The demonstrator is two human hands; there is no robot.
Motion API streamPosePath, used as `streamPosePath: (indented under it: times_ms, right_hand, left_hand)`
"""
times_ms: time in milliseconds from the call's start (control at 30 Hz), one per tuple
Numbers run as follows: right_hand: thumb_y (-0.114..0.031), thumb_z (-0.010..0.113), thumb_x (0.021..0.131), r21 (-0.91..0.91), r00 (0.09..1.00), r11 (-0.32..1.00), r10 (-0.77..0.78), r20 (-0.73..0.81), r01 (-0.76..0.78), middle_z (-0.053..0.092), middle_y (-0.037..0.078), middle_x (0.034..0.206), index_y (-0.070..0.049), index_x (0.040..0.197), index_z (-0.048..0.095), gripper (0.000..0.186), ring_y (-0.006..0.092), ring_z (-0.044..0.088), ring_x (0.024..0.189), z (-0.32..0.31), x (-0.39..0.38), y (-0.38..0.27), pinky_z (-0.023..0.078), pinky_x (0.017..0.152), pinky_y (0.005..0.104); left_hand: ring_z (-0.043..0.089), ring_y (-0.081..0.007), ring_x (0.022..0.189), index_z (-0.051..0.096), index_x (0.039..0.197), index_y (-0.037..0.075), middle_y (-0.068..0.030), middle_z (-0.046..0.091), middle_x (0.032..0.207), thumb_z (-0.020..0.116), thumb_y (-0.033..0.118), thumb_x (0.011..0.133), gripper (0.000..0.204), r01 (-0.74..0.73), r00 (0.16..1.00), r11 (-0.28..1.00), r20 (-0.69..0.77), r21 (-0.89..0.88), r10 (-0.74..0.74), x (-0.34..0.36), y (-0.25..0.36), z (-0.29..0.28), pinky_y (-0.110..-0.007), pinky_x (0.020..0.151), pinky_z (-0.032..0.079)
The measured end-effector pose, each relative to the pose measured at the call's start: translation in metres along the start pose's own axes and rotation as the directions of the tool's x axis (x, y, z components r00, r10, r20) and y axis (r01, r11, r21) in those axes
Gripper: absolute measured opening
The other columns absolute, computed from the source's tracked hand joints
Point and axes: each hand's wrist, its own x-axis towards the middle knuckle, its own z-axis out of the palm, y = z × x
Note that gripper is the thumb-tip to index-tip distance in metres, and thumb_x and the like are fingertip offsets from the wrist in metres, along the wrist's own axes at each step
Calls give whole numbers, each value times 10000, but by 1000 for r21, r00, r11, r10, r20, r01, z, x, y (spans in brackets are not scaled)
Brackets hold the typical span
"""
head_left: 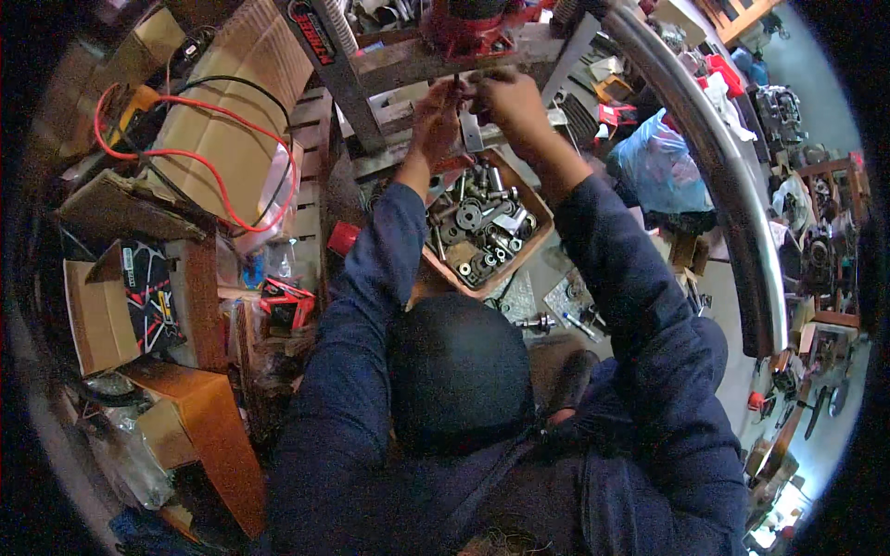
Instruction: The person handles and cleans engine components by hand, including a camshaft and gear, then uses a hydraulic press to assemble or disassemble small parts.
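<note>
My left hand (436,122) and my right hand (507,100) are raised close together at the top middle, with bent fingers meeting. Both are closed around something small and dark that their fingers mostly hide. A flat grey metal piece (472,135) hangs down just below the fingers; I cannot tell whether a hand holds it. Under my hands sits a square brownish tray (521,257) heaped with greasy metal parts, among them a round gear-like disc (469,217) and several rings and cylinders. Right above the hands stands a red jack-like unit (468,26).
A metal post (336,79) rises left of my hands. On the left lie a large cardboard box (243,116) with a red cable (206,164) across it, and an open carton (97,320). A thick shiny curved pipe (732,185) and a blue plastic bag (660,165) are on the right.
</note>
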Motion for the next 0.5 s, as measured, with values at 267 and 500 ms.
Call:
streamPosePath:
  times_ms: [267, 500]
  right_hand:
    - [-219, 654, 871, 279, 951, 958, 143, -276, -63, 651, 194, 953, -5, 1002, 681, 252, 327, 633, 880, 72, 11, 18, 492, 800, 385]
    - [-253, 569, 921, 128, 936, 982, -91, -339, 142, 617, 239, 915, 15, 924, 665, 285, 423, 595, 843, 56, -5, 2, 484, 758, 455]
  left_hand:
    - [611, -139, 744, 599, 1075, 27, -39, 647, 852, 518, 92, 947, 165, -65, 995, 935, -47, 347, 87, -8, -9, -15, -288, 655, 504]
    - [608, -126, 748, 614, 1030, 20, -32, 652, 856, 556, 77, 928, 130, -72, 988, 763, -58, 642, 142, -2, 4, -21, -275, 668, 492]
